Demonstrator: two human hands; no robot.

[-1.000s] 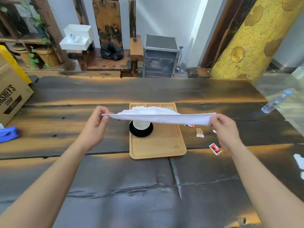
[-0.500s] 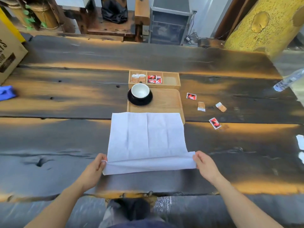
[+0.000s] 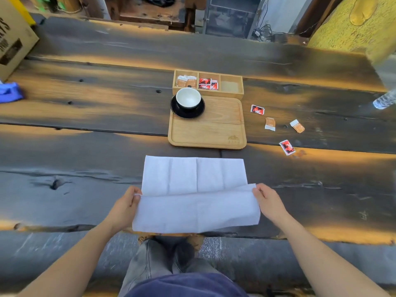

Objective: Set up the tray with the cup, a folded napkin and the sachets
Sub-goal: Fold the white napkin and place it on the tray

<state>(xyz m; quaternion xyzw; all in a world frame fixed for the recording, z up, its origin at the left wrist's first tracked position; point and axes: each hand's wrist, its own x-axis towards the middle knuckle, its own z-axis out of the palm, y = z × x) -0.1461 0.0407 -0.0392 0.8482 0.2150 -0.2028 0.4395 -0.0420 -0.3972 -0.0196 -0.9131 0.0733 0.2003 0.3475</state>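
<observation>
A white napkin (image 3: 192,179) lies on the dark table in front of the wooden tray (image 3: 214,133). Its near edge is lifted and partly folded over. My left hand (image 3: 126,207) pinches the left corner of that edge and my right hand (image 3: 267,203) pinches the right corner. A white cup (image 3: 188,99) on a black saucer (image 3: 177,110) stands at the tray's far left. A wooden organiser (image 3: 231,86) behind the tray holds brown sachets (image 3: 186,81) and red sachets (image 3: 207,83). Loose sachets lie right of the tray: red (image 3: 257,109), brown (image 3: 270,123), brown (image 3: 297,126), red (image 3: 287,147).
A cardboard box (image 3: 12,39) stands at the far left with a blue cloth (image 3: 9,93) beside it. A plastic bottle (image 3: 384,100) lies at the right edge. A yellow pillar (image 3: 353,24) rises at the back right. The table's near edge runs just below my hands.
The napkin went from stretched in the air over the tray to lying on the table nearer me. Its near edge has since been lifted further and folded forward.
</observation>
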